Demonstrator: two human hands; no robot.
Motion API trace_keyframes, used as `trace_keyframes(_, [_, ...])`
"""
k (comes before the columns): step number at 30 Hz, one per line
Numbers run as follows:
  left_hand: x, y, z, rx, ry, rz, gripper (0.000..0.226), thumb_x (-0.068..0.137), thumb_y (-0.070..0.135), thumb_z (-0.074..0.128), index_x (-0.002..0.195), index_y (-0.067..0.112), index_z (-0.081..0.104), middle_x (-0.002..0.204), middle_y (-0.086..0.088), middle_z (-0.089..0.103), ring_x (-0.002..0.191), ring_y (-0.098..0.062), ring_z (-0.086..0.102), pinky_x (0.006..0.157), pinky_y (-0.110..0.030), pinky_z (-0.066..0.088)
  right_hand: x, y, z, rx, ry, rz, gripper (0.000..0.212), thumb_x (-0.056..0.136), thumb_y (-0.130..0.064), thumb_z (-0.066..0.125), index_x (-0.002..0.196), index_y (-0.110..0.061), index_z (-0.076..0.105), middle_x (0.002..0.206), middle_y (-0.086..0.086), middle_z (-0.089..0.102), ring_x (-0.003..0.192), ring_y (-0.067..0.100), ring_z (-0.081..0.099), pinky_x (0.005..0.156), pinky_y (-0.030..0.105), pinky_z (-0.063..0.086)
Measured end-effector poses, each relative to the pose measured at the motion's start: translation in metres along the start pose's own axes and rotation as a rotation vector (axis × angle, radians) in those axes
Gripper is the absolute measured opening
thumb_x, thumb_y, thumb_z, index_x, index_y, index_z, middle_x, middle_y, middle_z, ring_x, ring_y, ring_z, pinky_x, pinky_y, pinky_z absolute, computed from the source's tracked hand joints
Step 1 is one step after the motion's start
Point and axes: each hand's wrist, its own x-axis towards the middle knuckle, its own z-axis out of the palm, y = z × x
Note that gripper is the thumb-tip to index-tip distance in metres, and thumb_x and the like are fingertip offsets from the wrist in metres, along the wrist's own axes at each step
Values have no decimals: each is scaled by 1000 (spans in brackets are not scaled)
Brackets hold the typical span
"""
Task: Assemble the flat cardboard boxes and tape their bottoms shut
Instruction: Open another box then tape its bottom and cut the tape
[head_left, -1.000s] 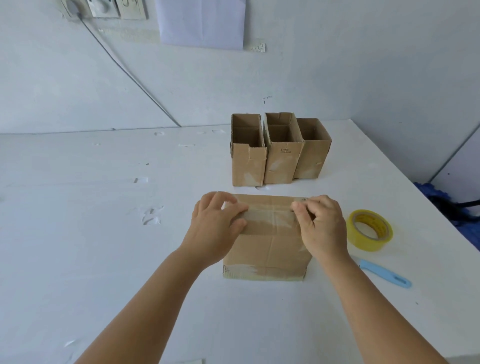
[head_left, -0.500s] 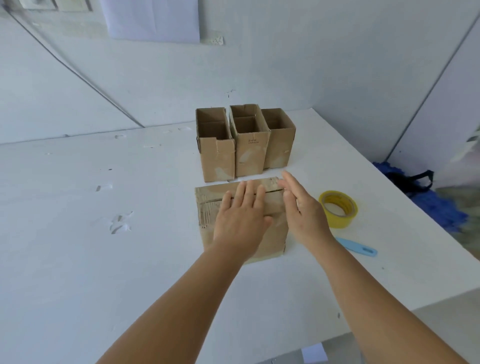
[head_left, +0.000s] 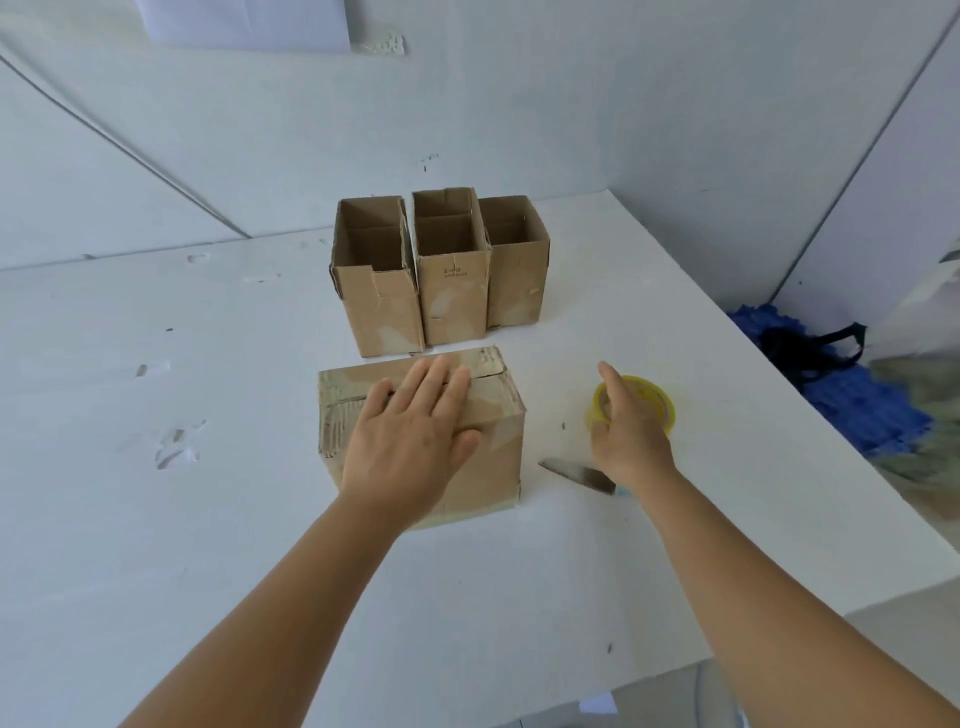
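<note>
A brown cardboard box stands bottom-up in the middle of the white table, its flaps folded closed. My left hand lies flat on top of it, fingers straight, pressing the flaps down. My right hand is off the box, to its right, with its fingers spread over the yellow tape roll; part of the roll is hidden behind it. I cannot tell whether it touches the roll. Three assembled boxes stand upright and open in a row behind.
A knife with a bare metal blade lies on the table between the box and my right wrist, its handle hidden under the wrist. The table's right edge runs close by, with a blue and black heap on the floor beyond.
My right hand has left the box top and moved right over the tape roll. My left hand has stayed flat on the box. The view has turned right.
</note>
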Motion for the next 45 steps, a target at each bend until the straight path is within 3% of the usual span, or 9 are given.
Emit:
trace_keyframes(4, [-2, 5, -7, -10, -3, -25, 69, 90, 53, 15, 145, 16, 35, 153, -2, 33, 142, -19, 27, 109, -41, 28, 14, 31, -5, -353, -113, -25, 84, 78, -4, 56, 148, -32, 19, 119, 2, 53, 111, 28, 52, 79, 31, 37])
trace_keyframes(9, [-2, 7, -8, 1, -3, -37, 66, 90, 51, 22, 143, 16, 39, 150, -2, 37, 140, -19, 32, 107, -41, 32, 27, 45, 6, -355, -212, -68, 82, 81, -3, 52, 146, -42, 20, 127, -1, 53, 120, 25, 46, 107, 35, 28])
trace_keyframes(13, [-4, 8, -9, -3, -2, -51, 65, 91, 51, 24, 143, 16, 39, 150, -2, 37, 140, -19, 32, 108, -40, 30, 35, 52, 14, -227, -223, -126, 58, 90, -5, 43, 141, -32, 40, 135, 8, 48, 121, 30, 47, 99, 38, 41])
trace_keyframes(18, [-7, 9, -9, -34, 10, -62, 65, 91, 53, 24, 145, 19, 35, 152, 1, 33, 142, -16, 28, 112, -38, 24, 35, 31, -2, 12, -31, -161, 45, 88, -4, 52, 129, -20, 56, 127, 6, 56, 111, 24, 54, 87, 27, 41])
trace_keyframes(22, [-9, 8, -6, -115, 32, -73, 68, 89, 58, 19, 148, 25, 27, 156, 7, 24, 144, -10, 16, 115, -32, 10, 23, -25, -30, 329, 142, -212, 38, 84, -15, 59, 119, -32, 60, 107, -11, 61, 87, 8, 54, 70, 20, 38])
trace_keyframes(28, [-6, 6, -11, -341, 171, -88, 61, 93, 46, 20, 145, 18, 36, 149, 5, 37, 136, -9, 30, 111, -20, 9, -9, -108, -40, 606, 248, -382, 37, 83, -23, 64, 114, -43, 56, 100, -23, 57, 89, 4, 58, 71, 21, 50])
trace_keyframes(36, [-12, -1, -13, -864, 350, -235, 32, 87, 18, 47, 118, 11, 50, 116, 6, 52, 105, 3, 48, 86, -2, 32, -28, -140, 9, 577, 390, -570, 31, 82, -8, 68, 112, -14, 63, 97, 5, 62, 84, 18, 57, 73, 31, 49])
trace_keyframes(39, [-14, -3, -18, -1001, 449, -295, 17, 90, 14, 53, 107, 18, 54, 110, 2, 59, 103, -3, 56, 87, -13, 41, -28, -138, 19, 479, 465, -652, 30, 80, -3, 71, 109, -7, 64, 89, 10, 59, 78, 16, 49, 65, 23, 44])
trace_keyframes(45, [-11, 8, -40, -1140, 505, -655, 28, 78, 58, 53, 78, 30, 57, 76, 13, 64, 66, -1, 59, 62, -19, 46, -28, -137, 24, 424, 477, -713, 28, 80, -4, 72, 107, -5, 63, 91, 10, 58, 79, 12, 47, 67, 12, 35])
